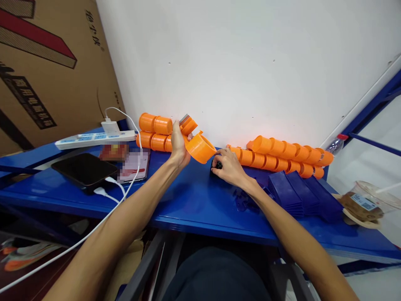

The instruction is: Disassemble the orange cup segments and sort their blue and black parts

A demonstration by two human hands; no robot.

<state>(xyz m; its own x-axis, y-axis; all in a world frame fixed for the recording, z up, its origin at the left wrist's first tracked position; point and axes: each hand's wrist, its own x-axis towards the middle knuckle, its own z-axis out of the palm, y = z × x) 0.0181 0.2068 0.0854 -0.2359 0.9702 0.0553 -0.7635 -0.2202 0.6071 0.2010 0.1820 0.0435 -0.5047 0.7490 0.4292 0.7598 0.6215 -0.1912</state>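
Observation:
My left hand (179, 146) is wrapped round an orange cup-like part (201, 148), which is tilted with its open end toward the lower right. Just above that hand shows another orange piece with a grey edge (188, 124). On the blue table (194, 196), my right hand (228, 166) has its fingers curled at a small black part (216, 164), partly hidden by them. Stacked orange cups (156, 124) lie behind my left hand. A longer double row of orange cups (277, 154) lies beyond my right hand, against the wall.
Blue flat parts (285, 190) are piled right of my right forearm, near small dark blue pieces (246, 200). A plastic drink cup (365, 202) stands far right. At left are a black device (84, 169), a phone (134, 164), a power strip (94, 139) and a white cable.

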